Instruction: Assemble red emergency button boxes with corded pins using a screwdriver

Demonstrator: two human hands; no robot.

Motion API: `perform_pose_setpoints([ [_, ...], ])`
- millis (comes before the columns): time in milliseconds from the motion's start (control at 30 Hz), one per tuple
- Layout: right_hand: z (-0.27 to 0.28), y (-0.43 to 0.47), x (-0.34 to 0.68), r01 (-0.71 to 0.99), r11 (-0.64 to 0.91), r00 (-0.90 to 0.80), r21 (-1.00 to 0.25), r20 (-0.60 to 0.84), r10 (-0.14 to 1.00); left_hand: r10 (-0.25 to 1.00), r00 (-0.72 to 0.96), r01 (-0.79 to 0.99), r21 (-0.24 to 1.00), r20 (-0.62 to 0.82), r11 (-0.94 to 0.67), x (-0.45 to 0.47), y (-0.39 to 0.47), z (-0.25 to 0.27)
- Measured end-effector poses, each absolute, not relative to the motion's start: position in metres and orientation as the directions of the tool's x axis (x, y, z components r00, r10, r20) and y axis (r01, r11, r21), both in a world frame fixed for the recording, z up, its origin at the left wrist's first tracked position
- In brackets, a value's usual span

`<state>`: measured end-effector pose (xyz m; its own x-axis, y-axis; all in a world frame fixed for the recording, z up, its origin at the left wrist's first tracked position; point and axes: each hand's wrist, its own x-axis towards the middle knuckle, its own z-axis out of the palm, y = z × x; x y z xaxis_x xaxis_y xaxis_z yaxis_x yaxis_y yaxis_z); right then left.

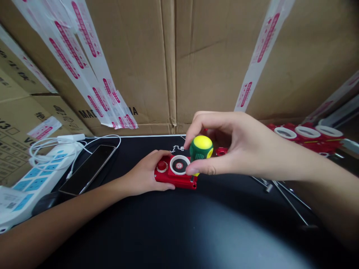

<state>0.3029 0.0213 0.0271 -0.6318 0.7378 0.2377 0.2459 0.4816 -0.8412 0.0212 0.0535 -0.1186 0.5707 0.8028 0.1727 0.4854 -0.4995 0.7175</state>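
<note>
A small red device (176, 182) with a white-ringed black disc (180, 165) and a round red knob (162, 166) rests on the black table. My left hand (144, 173) is closed around its left end, thumb along the near side. In my right hand (224, 149) is a stubby screwdriver (201, 147) with a green and yellow handle, held upright between thumb and fingers over the device's right end. Its tip is hidden behind my thumb and the handle. Just behind the device lies a tangled white string-like piece (177, 149).
Several similar red devices with white rings (307, 132) stand at the right, with thin metal rods (291, 203) nearby. On the left lie a phone (88, 170), a white power strip (36, 179) and white cables (42, 149). A taped cardboard box (146, 63) walls off the back.
</note>
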Motion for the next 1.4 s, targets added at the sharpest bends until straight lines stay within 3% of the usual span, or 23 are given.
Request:
perform_pose_setpoints([
  [400,0.036,0.023,0.31,0.298,0.469,-0.593,-0.831,0.223,0.773,0.799,0.578,0.492,0.71,0.166,-0.504,0.022,0.054,-0.119],
  [600,0.042,0.022,0.323,0.279,0.428,-0.732,-0.86,0.098,0.674,0.806,0.568,0.51,0.697,0.168,-0.505,0.021,0.054,-0.12],
  [800,0.038,0.015,0.312,0.358,0.581,-0.704,-0.731,0.198,0.682,0.785,0.593,0.497,0.684,0.182,-0.534,0.019,0.055,-0.12],
  [900,0.03,0.019,0.305,0.403,0.581,-0.647,-0.707,0.23,0.727,0.774,0.603,0.496,0.669,0.192,-0.553,0.019,0.055,-0.119],
  [1267,0.025,0.028,0.304,0.385,0.483,-0.568,-0.786,0.21,0.795,0.779,0.593,0.512,0.653,0.201,-0.558,0.02,0.054,-0.118],
  [1400,0.028,0.03,0.309,0.306,0.364,-0.701,-0.88,0.051,0.712,0.796,0.582,0.509,0.687,0.168,-0.518,0.02,0.054,-0.12],
])
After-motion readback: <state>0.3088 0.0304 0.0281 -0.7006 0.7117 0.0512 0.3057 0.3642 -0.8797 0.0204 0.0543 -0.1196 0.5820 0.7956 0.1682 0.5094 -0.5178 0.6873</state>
